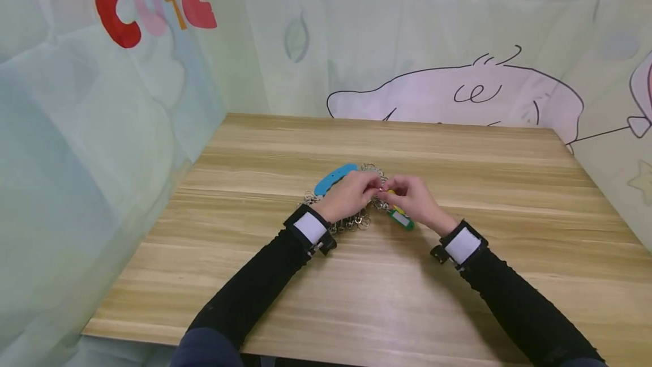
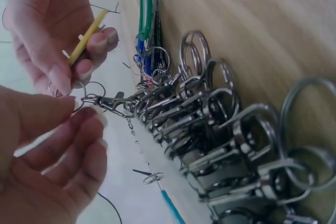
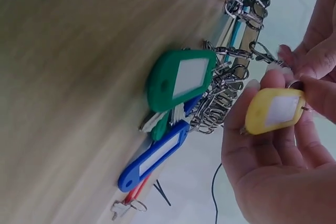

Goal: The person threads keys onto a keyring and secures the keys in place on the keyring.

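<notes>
Head view, from where I stand: left hand [image 1: 346,194] and right hand [image 1: 415,200] meet over the table [image 1: 244,157]. Left wrist: left pinches a clasp [image 2: 107,102] by its end, probably steadying it. Right wrist: right pinches the ring of a yellow tag [image 3: 273,111], likely for control. One yellow; at least one green tag [image 3: 181,80], one blue tag [image 3: 152,156]; clasps too tangled to count.

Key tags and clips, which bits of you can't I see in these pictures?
- Head view: most of the yellow key tag is hidden by the right hand.
- Head view: the left hand covers some of the swivel clasps.
- Left wrist view: the row of clasps is cut off by the bottom edge.
- Right wrist view: the green key tag hides most of a silver key.
- Right wrist view: any writing on the yellow tag's label is too blurred.
</notes>
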A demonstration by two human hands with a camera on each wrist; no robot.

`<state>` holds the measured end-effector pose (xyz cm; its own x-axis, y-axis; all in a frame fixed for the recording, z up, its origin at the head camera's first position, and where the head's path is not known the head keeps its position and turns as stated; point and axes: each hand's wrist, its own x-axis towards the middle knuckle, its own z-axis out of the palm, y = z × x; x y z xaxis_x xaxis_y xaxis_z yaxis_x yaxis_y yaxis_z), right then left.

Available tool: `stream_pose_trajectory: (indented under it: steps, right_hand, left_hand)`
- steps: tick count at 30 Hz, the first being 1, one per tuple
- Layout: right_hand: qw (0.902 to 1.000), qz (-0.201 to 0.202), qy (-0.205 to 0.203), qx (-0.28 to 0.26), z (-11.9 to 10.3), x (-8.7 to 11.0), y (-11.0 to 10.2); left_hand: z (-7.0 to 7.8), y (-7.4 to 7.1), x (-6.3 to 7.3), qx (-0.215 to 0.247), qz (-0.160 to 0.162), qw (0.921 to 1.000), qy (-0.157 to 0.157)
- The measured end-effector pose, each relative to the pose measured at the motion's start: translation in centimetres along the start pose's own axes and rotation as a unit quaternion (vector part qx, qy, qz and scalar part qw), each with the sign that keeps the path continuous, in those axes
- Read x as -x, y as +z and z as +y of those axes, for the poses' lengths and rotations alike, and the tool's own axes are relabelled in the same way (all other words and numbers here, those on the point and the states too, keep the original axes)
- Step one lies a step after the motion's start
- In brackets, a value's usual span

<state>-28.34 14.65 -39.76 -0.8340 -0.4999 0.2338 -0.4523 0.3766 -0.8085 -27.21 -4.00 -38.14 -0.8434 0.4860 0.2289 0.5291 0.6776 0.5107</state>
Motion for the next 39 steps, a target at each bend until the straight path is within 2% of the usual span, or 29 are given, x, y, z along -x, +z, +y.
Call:
stream_pose_trajectory:
  steps: [5,11,18,21,31,39]
  right_hand:
    - [0.9999,-0.003,0.005,-0.009,-0.08,0.09,-0.03]
    - [0.9999,-0.005,0.012,-0.001,-0.38,0.0,-0.15]
    - [0.9975,-0.048,0.029,-0.044,-0.29,0.21,-0.39]
    - [0.9974,-0.053,0.034,-0.037,-0.37,0.29,-0.39]
    - [0.9991,-0.04,0.0,-0.013,-0.29,0.19,-0.13]
    - [0.9988,-0.031,-0.02,-0.031,0.22,0.37,0.09]
  left_hand:
    - [-0.1,0.01,0.03,0.016,-0.007,0.9997,-0.019]
    - [-0.23,0.08,-0.07,0.032,0.019,0.9993,-0.001]
    - [-0.36,0.18,-0.04,0.039,0.044,0.9983,0.001]
    - [-0.37,0.22,-0.02,0.04,0.057,0.9976,0.0]
    - [-0.25,0.19,0.02,0.051,0.059,0.9969,-0.016]
    - [-0.24,0.4,-0.09,0.038,0.067,0.9971,0.0]
